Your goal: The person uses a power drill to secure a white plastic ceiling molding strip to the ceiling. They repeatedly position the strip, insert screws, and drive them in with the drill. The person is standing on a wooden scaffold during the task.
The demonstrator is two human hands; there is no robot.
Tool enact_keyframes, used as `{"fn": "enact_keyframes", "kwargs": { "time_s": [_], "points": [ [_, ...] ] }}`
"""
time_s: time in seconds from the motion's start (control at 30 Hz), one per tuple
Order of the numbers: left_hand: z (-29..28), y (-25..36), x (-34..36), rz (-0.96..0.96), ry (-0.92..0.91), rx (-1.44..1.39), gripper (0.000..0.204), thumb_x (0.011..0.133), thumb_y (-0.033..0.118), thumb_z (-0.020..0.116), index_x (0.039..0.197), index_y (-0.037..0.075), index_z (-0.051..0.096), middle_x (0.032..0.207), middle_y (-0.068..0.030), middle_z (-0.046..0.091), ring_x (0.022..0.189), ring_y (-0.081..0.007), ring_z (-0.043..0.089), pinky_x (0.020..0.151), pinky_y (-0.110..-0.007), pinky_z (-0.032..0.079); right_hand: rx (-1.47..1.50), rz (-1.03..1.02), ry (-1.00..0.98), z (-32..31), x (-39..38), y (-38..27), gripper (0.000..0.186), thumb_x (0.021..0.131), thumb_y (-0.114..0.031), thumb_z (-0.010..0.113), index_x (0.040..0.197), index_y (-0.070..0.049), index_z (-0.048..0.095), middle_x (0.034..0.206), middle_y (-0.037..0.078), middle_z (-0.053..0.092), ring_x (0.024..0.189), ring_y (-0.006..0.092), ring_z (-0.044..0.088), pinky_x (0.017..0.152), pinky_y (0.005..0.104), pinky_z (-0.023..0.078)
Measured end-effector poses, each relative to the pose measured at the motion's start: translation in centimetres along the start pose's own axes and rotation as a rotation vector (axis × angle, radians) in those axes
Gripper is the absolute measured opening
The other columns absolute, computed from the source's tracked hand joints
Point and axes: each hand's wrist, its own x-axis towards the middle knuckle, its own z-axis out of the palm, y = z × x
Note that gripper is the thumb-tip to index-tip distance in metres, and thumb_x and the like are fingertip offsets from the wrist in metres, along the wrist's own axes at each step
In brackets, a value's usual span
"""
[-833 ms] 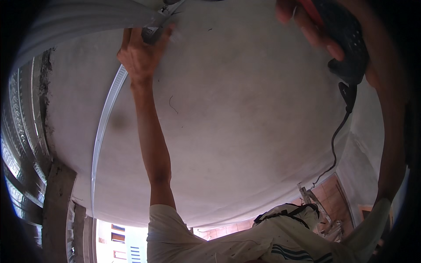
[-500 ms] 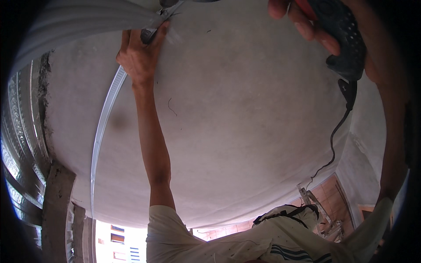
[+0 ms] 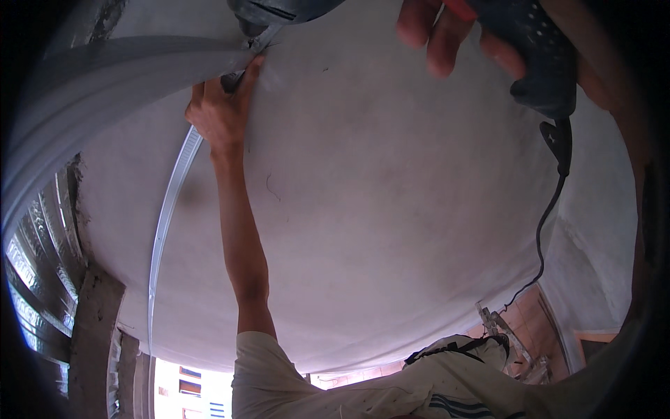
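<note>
**One end held, the finish unproven**

Left hand (image 3: 220,120): fingers closed round a pale metal strip (image 3: 167,209), thumb on its right edge, the others on its left. Some fingertips are hidden behind a grey ribbed sheet (image 3: 125,80). A dark bit shows between thumb and fingers; too little seen to name.

Right hand (image 3: 501,56): fingers curled round the handle of a power drill (image 3: 548,63), top of the grip cut off by the frame. The drill's nose (image 3: 286,8) points in near the strip, just above the left thumb. Contact: cannot tell. Cord (image 3: 541,237) hangs from the handle.

Strip's place: upright along the plastered wall (image 3: 391,209), bowed by the lens, running from the left hand down toward the bright opening (image 3: 188,391).

Progress, as judged: strip positioned, tool brought up to it. No fastener can be made out along the visible length, and the upper end appears to depend on the grip. Work there looks unfinished.
</note>
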Motion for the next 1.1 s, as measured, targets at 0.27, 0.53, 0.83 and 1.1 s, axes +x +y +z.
{"fn": "enact_keyframes", "kwargs": {
  "time_s": [0.27,0.53,0.83,1.1],
  "points": [
    [-0.9,-1.9,-2.5,-0.003,-0.088,-0.080,0.050,0.072,0.049,0.089,0.085,0.004,0.072,0.065,-0.0088,0.068,0.048,-0.0228,0.065,0.045,-0.035,0.052,0.046,0.008,-0.067,1.2,1.8,1.9,0.054,0.090,-0.047,0.066,0.109,0.003,0.058,0.080,0.014,0.064,0.061,0.0169,0.065,0.047,0.0260,0.050],
    [-0.5,-1.3,-0.6,-0.051,-0.045,-0.113,0.048,0.069,0.045,0.091,0.086,0.004,0.073,0.065,-0.0072,0.067,0.050,-0.0220,0.065,0.048,-0.033,0.052,-0.013,0.007,-0.026,0.0,0.9,0.1,0.052,0.091,-0.046,0.066,0.108,0.003,0.059,0.080,0.013,0.064,0.061,0.0167,0.065,0.048,0.0262,0.050],
    [-1.5,-1.4,-0.8,-0.035,-0.077,-0.022,0.045,0.068,0.043,0.093,0.074,0.004,0.071,0.060,-0.0053,0.063,0.048,-0.0202,0.060,0.046,-0.032,0.048,-0.016,0.004,-0.041,0.1,1.3,0.3,0.050,0.091,-0.044,0.066,0.108,0.002,0.059,0.079,0.013,0.064,0.062,0.0165,0.065,0.048,0.0264,0.051],
    [-1.3,-2.1,-1.9,-0.029,-0.079,-0.068,0.045,0.067,0.042,0.094,0.072,0.004,0.070,0.061,-0.0059,0.064,0.047,-0.0204,0.059,0.046,-0.033,0.048,0.011,0.010,-0.064,1.4,1.9,1.4,0.049,0.091,-0.043,0.066,0.107,0.002,0.059,0.079,0.012,0.064,0.062,0.0164,0.065,0.049,0.0267,0.051]
  ]
}}
